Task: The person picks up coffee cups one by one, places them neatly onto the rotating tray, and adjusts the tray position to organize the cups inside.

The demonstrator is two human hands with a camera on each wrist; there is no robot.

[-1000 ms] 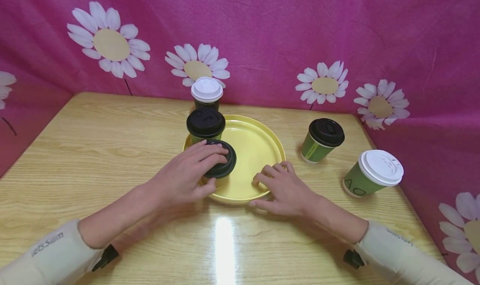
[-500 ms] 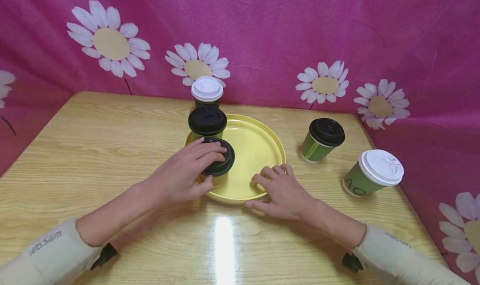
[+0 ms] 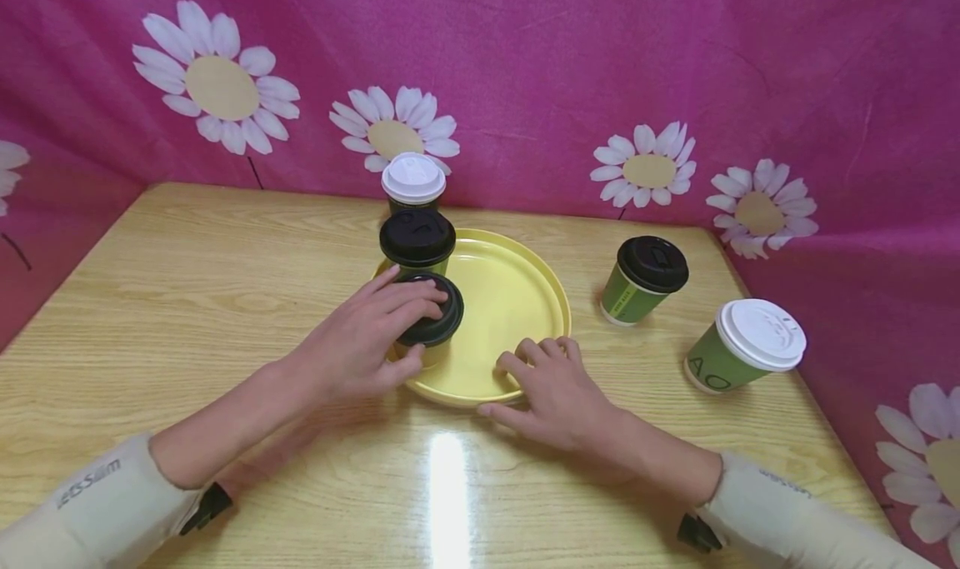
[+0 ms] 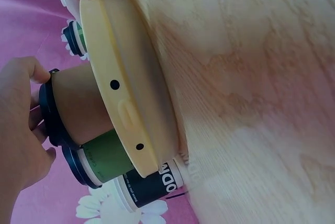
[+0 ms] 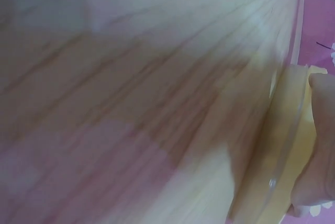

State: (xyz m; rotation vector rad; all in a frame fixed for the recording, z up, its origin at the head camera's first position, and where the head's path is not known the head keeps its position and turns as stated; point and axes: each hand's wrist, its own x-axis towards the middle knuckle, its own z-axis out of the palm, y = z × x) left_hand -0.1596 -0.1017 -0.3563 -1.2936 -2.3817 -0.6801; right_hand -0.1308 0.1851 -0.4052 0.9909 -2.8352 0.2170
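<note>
On the left part of a round yellow tray (image 3: 506,290) stand two lidded paper coffee cups. My left hand (image 3: 356,336) holds the nearer one, a brown cup (image 4: 78,101), by its black lid (image 3: 450,315), thumb and fingers at opposite edges. Just behind it is a green cup (image 3: 417,237) with a black lid, its side partly hidden. At the tray's front right, my right hand (image 3: 558,394) grips the rim, thumb outside and fingers inside. The right wrist view shows that hand (image 5: 319,161) only partly, against the tray's side (image 5: 269,145).
A dark cup (image 3: 413,179) with a white lid stands behind the tray. To the right on the wooden table (image 3: 225,302) are a green cup (image 3: 645,282) with a black lid and a green cup (image 3: 750,348) with a white lid. A pink flowered cloth (image 3: 517,69) surrounds the table.
The tray has turned slightly clockwise. The brown cup and both hands have shifted a little left, while the green cup on the tray has moved a little right. The other cups have stayed put.
</note>
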